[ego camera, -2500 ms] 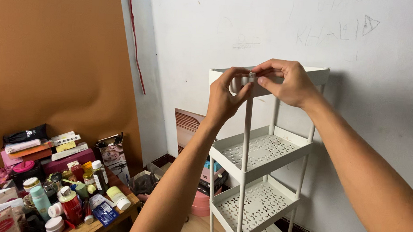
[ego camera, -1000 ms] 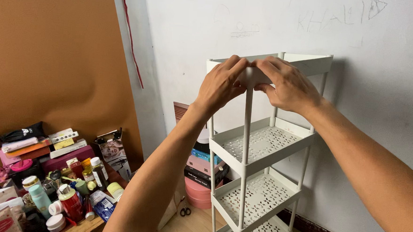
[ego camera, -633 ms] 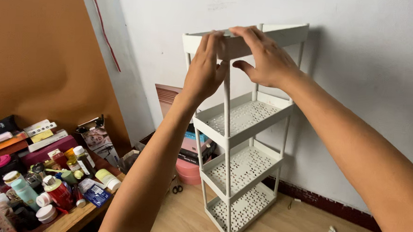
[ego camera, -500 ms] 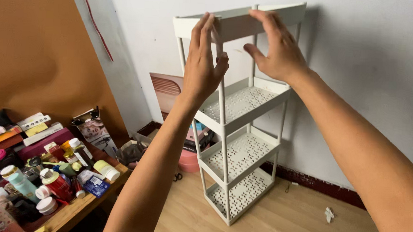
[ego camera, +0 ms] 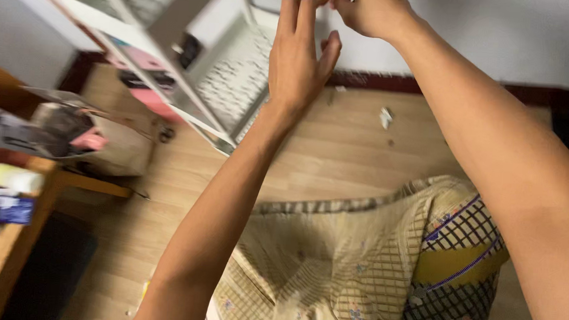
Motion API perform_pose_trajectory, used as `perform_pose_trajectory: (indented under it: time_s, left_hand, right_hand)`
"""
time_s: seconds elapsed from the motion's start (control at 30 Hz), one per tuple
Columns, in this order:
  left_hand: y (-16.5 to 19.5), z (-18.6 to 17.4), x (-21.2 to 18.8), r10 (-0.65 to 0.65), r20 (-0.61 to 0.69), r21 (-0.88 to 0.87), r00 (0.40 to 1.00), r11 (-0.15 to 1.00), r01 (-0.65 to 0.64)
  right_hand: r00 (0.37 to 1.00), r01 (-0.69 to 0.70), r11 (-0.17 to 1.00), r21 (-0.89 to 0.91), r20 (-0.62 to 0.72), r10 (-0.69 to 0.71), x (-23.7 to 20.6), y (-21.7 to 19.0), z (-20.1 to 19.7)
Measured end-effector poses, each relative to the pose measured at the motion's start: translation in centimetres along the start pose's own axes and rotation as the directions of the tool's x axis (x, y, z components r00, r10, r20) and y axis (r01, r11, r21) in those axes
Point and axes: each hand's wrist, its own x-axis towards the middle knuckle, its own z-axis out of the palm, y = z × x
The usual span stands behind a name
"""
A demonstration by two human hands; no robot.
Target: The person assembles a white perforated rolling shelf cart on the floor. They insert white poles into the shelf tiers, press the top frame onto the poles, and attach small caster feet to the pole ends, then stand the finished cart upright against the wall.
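A white plastic shelf rack (ego camera: 192, 58) with perforated trays fills the upper left of the head view, blurred and seen from above. My left hand (ego camera: 299, 60) is raised just right of the rack, fingers apart and pointing up, holding nothing. My right hand (ego camera: 369, 10) is at the top edge, fingers curled together near the left hand's fingertips. The frame cuts off its fingertips, so anything pinched in them is hidden. Both forearms reach up across the picture.
Below is a wooden floor (ego camera: 337, 150) with a small paper scrap (ego camera: 385, 116) and a dark skirting board (ego camera: 483, 91). A patterned yellowish cloth (ego camera: 357, 268) covers my lap. At left stands a wooden table (ego camera: 7, 256) with bottles, and beside it a brown box (ego camera: 113, 148).
The view has swung sharply down towards the floor and my lap. My hands have come off the rack's top shelf. The rack now sits blurred in the upper left.
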Motion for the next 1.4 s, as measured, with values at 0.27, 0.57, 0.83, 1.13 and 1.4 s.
perform_pose_trajectory:
  time_s: [0.27, 0.57, 0.83, 1.13, 1.4]
  left_hand:
    - [-7.1, 17.8, -11.6, -0.309, 0.434, -0.023, 0.846, 0.935, 0.353]
    - [-12.6, 31.5, -17.3, -0.508, 0.463, 0.097, 0.727, 0.844, 0.528]
    - [-20.9, 31.0, -20.8, -0.868, -0.202, -0.073, 0.454, 0.476, 0.876]
    - [-26.2, 21.1, -25.4, -0.754, -0.105, -0.866, -0.648, -0.252, 0.433]
    - [-29.2, 18.8, -27.9, -0.716, -0.187, -0.853, -0.673, -0.222, 0.473]
  right_hand:
    - [0.897, -0.336, 0.942, 0.017, 0.311, 0.315, -11.7, 13.3, 3.5]
    - [0.703, -0.462, 0.822, -0.333, 0.428, 0.568, -21.1, 26.4, 9.0]
    - [0.845, -0.482, 0.858, 0.176, 0.351, 0.403, -13.1, 25.8, 17.8]
    - [0.944, -0.293, 0.885, 0.361, 0.253, 0.209, -0.5, 21.6, 23.7]
    - [0.93, -0.178, 0.975, 0.134, 0.346, 0.122, -0.9, 19.5, 23.3]
